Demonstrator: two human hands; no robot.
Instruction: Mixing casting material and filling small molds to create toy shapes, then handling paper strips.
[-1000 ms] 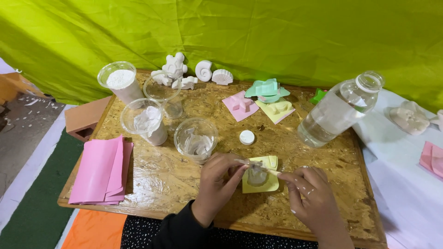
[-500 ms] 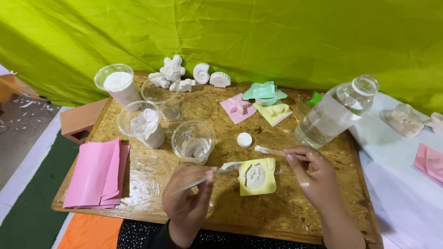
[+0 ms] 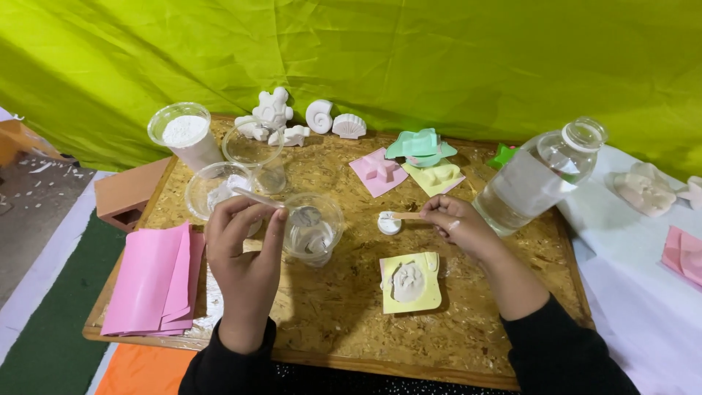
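Left hand (image 3: 245, 245) pinching a spoon (image 3: 257, 197) by the plastic cup (image 3: 313, 227), right hand (image 3: 453, 223) gripping a stick (image 3: 406, 216) — could easily drip on the counter (image 3: 344, 322) or tip that cup.

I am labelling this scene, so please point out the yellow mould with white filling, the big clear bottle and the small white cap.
yellow mould (image 3: 430, 291): head view, on its bare yellow right edge.
clear bottle (image 3: 534, 183): head view, middle of its body.
white cap (image 3: 388, 224): head view, on its top.

Left hand (image 3: 245, 252) gripping stick (image 3: 257, 197) over cup (image 3: 313, 227); right hand (image 3: 457, 223) at three o'clock holding another stick (image 3: 406, 216) above cap (image 3: 389, 223); filled yellow mould (image 3: 411, 282) at six.
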